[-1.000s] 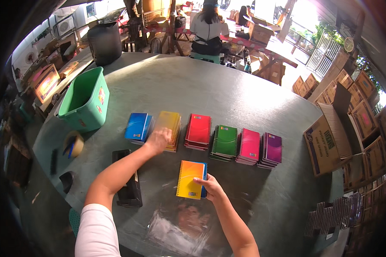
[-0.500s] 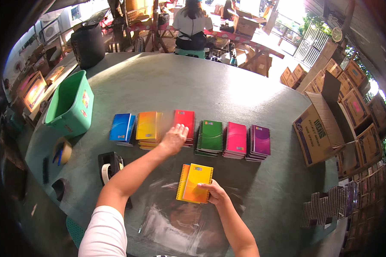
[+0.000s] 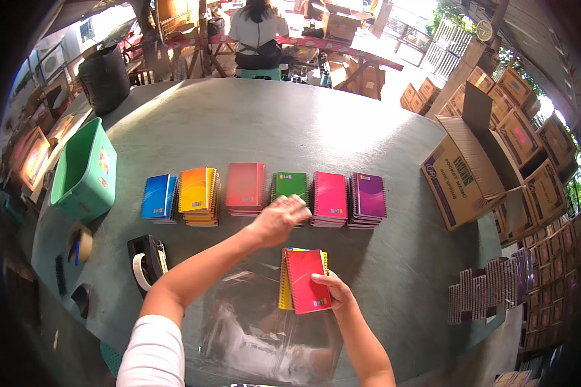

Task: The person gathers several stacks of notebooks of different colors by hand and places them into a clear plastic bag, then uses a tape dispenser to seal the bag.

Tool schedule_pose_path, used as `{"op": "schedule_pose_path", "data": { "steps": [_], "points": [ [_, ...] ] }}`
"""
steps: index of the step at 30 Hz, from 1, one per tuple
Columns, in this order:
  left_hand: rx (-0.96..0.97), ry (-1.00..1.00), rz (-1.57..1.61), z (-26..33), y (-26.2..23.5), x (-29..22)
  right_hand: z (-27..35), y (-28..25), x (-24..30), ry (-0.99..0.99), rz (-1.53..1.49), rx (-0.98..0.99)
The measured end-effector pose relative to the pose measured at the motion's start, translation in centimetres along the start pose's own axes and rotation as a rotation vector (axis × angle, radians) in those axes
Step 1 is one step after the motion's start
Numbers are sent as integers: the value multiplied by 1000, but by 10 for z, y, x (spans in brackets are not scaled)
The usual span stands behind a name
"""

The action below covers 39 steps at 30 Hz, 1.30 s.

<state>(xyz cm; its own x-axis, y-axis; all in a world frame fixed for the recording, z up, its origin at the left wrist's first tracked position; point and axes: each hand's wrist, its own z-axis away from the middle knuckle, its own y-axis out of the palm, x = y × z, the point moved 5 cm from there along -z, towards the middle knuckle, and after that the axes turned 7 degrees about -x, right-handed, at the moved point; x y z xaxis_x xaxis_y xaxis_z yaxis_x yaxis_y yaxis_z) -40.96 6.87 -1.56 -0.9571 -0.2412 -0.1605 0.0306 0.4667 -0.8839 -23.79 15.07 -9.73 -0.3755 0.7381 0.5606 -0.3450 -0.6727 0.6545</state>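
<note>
My right hand (image 3: 337,291) grips a small bunch of spiral notebooks, thumb on top. A red notebook (image 3: 307,277) lies uppermost, with a yellow notebook (image 3: 283,293) and a sliver of blue beneath it. My left hand (image 3: 281,219) is over the lower part of the green notebook stack (image 3: 289,183), fingers bent loosely downward and slightly blurred. In the same row stand a blue stack (image 3: 156,197), a yellow-orange stack (image 3: 193,190), a red stack (image 3: 244,184), a pink stack (image 3: 330,193) and a purple stack (image 3: 370,195).
Clear plastic sheets (image 3: 265,332) lie in front of me. Leftward are a black tape dispenser (image 3: 150,258), a tape roll (image 3: 81,245) and a green bin (image 3: 106,177). An open carton (image 3: 455,184) and bundled notebooks (image 3: 490,293) are at the right. A person (image 3: 258,35) sits beyond the table.
My left hand has moved right from the red stack to the green one. A red notebook now lies on top of the yellow one in my right hand. The view has shifted slightly.
</note>
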Motion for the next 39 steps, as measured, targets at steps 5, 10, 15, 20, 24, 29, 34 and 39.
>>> {"op": "schedule_pose_path", "data": {
  "steps": [5,10,15,20,24,29,34,39],
  "points": [
    [-130,-53,-170,-9,-1,2,27,-26,15,-87,46,-169],
    [-323,138,-18,-5,-41,-84,33,-31,24,-99,-384,6],
    [-410,86,-133,-12,-50,-40,37,-50,17,-91,-17,-150],
    [-100,-127,-98,6,-8,-5,35,-44,17,-105,-181,-190],
    [-148,236,119,-6,-19,-113,37,-40,26,-90,-396,118],
    [-311,188,-38,-53,31,-99,33,-56,18,-108,-239,-1],
    [203,-72,-123,-76,50,-34,39,-58,20,-134,-151,-86],
    [-257,82,-87,-60,20,-61,37,-71,17,-25,-183,-150]
  ]
}}
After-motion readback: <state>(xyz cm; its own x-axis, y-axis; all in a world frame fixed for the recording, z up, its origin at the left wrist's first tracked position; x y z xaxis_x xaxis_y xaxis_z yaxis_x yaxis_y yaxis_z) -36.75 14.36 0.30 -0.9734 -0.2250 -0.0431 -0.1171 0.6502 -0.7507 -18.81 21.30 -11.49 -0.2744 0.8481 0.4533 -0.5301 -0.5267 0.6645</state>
